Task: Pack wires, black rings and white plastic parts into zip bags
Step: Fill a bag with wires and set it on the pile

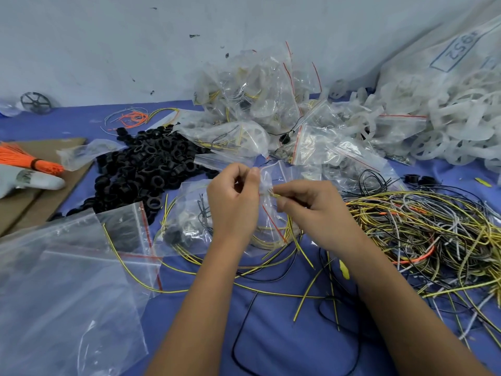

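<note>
A pale, scuffed wall backs a blue surface (271, 335) strewn with parts. At far right a big clear sack (447, 77) of white plastic parts carries a boxed blue stamp seen upside down, apparently "2561", though the print is blurred and cut by folds. Below it lie loose white spoked wheels (433, 142), translucent and ribbed.

Centre back, a heap of filled zip bags (257, 90) with red seal lines; their contents are hard to make out through the crinkled film. A mound of glossy black rings (146, 164) sits left of centre. At right is a tangle of wires (423, 234), yellow-striped, grey, black and orange.

In the middle the left hand (233, 199) pinches the mouth of a small zip bag (268, 210), its grip curled round the film. The right hand (306, 207) pinches yellow wire ends at that same opening; what is inside is partly hidden by the hands.

Bottom left, empty zip bags (67, 280) lie flat. At the left edge an orange wire bundle (27, 158) rests on cardboard (40, 202).
</note>
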Demonstrator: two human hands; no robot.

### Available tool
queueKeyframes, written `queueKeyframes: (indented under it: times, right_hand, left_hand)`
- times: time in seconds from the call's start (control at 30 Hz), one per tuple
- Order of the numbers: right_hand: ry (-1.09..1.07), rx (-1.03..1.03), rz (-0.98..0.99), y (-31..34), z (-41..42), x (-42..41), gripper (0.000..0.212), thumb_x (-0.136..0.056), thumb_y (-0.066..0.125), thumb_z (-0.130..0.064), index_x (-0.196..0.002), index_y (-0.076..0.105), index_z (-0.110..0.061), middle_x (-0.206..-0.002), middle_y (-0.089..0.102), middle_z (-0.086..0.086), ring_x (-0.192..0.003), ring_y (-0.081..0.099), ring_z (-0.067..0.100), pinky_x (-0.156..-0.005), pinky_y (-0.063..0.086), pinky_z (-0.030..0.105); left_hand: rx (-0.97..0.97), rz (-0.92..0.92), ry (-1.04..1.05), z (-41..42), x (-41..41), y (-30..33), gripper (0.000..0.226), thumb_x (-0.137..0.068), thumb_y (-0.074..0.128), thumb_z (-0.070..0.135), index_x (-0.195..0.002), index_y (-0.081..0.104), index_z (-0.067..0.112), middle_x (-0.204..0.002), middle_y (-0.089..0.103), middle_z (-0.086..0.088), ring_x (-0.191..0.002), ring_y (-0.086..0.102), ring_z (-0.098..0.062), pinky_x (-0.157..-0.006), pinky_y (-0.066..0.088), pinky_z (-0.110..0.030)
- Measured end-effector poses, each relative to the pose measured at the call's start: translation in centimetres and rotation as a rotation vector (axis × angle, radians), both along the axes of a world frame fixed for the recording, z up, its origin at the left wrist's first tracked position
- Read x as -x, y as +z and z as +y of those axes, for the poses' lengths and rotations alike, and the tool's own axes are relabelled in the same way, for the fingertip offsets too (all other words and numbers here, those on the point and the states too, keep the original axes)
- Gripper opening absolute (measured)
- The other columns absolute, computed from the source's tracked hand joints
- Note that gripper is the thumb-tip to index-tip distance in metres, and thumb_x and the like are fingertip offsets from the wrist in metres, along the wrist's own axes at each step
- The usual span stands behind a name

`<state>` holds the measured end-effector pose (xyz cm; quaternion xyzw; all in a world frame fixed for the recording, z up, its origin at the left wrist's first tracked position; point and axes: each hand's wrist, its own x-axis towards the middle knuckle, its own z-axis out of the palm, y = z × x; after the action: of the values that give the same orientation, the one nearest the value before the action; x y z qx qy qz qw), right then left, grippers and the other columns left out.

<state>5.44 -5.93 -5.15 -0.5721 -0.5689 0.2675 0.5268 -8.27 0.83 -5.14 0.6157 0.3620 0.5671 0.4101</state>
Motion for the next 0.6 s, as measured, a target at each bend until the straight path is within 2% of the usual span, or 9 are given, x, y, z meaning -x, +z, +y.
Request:
queueKeyframes:
  times: [0.07, 0.13, 0.2, 0.27, 0.33, 0.37, 0.47, 0.53, 0.6]
  right_hand:
    - [0.041, 0.038, -0.011, 0.0, 0.1, 0.2, 0.014, -0.090, 0.069, 0.001, -0.096, 0.073, -0.011, -0.075, 0.075, 0.006, -0.062, 0.065, 0.004, -0.059, 0.048, 0.018]
    - [0.057, 0.044, -0.112, -0.3, 0.1, 0.3, 0.009, -0.084, 0.067, -0.001, -0.085, 0.071, -0.009, -0.072, 0.072, 0.008, -0.063, 0.062, 0.008, -0.056, 0.051, 0.033]
    - [0.055, 0.034, -0.273, -0.4, 0.0, 0.4, 0.012, -0.077, 0.060, -0.007, -0.082, 0.070, -0.010, -0.072, 0.071, 0.008, -0.067, 0.063, 0.014, -0.062, 0.054, 0.046]
    - [0.104, -0.030, -0.258, -0.4, -0.1, 0.7, 0.020, -0.079, 0.057, 0.000, -0.088, 0.066, -0.016, -0.081, 0.071, -0.004, -0.076, 0.066, 0.014, -0.068, 0.057, 0.047]
    - [0.162, -0.075, -0.110, -0.5, -0.2, 1.2, 0.026, -0.084, 0.056, 0.002, -0.090, 0.059, -0.023, -0.083, 0.066, -0.018, -0.079, 0.061, 0.003, -0.070, 0.056, 0.035]
    - [0.176, -0.064, -0.025, -0.6, -0.2, 1.4, 0.025, -0.085, 0.054, 0.000, -0.087, 0.057, -0.025, -0.081, 0.065, -0.019, -0.079, 0.060, 0.000, -0.070, 0.054, 0.031]
    - [0.148, 0.017, 0.285, -0.5, 0.1, 1.6, 0.025, -0.084, 0.053, 0.001, -0.082, 0.068, -0.020, -0.080, 0.068, -0.003, -0.079, 0.063, 0.012, -0.070, 0.051, 0.036]
    - [0.164, 0.067, 0.586, -0.6, 0.4, 1.1, 0.030, -0.088, 0.053, 0.011, -0.085, 0.074, -0.011, -0.085, 0.072, 0.009, -0.081, 0.068, 0.020, -0.070, 0.055, 0.032]
    - [0.193, 0.116, 0.724, -0.7, 0.4, 0.8, 0.034, -0.090, 0.046, 0.019, -0.092, 0.073, -0.002, -0.090, 0.070, 0.017, -0.087, 0.065, 0.031, -0.074, 0.054, 0.033]
  left_hand:
    - [-0.070, 0.030, -0.034, -0.5, -0.3, 0.3, 0.031, -0.094, 0.061, 0.019, -0.064, 0.051, 0.017, -0.054, 0.051, 0.011, -0.053, 0.045, -0.006, -0.055, 0.040, -0.021]
    - [-0.152, 0.084, -0.068, -1.2, -0.9, 0.3, 0.030, -0.093, 0.062, 0.020, -0.065, 0.052, 0.020, -0.054, 0.055, 0.008, -0.053, 0.051, -0.012, -0.055, 0.043, -0.029]
    - [-0.224, 0.134, -0.088, -2.1, -1.6, 0.2, 0.027, -0.092, 0.063, 0.021, -0.066, 0.054, 0.015, -0.056, 0.053, 0.005, -0.056, 0.052, -0.019, -0.055, 0.043, -0.036]
    - [-0.275, 0.166, -0.110, -2.9, -2.3, 0.1, 0.025, -0.090, 0.064, 0.019, -0.068, 0.056, 0.011, -0.058, 0.053, 0.005, -0.059, 0.052, -0.020, -0.056, 0.043, -0.037]
    - [-0.314, 0.174, -0.112, -3.5, -2.7, 0.2, 0.023, -0.088, 0.065, 0.017, -0.068, 0.057, 0.010, -0.059, 0.052, 0.008, -0.059, 0.051, -0.014, -0.056, 0.040, -0.031]
    - [-0.321, 0.167, -0.111, -3.6, -2.8, 0.2, 0.023, -0.088, 0.065, 0.017, -0.067, 0.056, 0.011, -0.058, 0.051, 0.009, -0.059, 0.050, -0.012, -0.055, 0.038, -0.028]
    - [-0.314, 0.130, -0.103, -3.5, -2.6, 0.3, 0.023, -0.088, 0.064, 0.018, -0.068, 0.058, 0.009, -0.058, 0.053, 0.004, -0.058, 0.050, -0.017, -0.054, 0.040, -0.034]
    - [-0.321, 0.130, -0.093, -3.4, -2.5, 0.3, 0.025, -0.089, 0.065, 0.018, -0.067, 0.058, 0.007, -0.057, 0.053, 0.001, -0.058, 0.049, -0.020, -0.054, 0.040, -0.038]
    - [-0.328, 0.146, -0.075, -3.3, -2.6, 0.2, 0.025, -0.088, 0.065, 0.016, -0.067, 0.057, 0.007, -0.056, 0.051, 0.002, -0.056, 0.047, -0.018, -0.054, 0.040, -0.039]
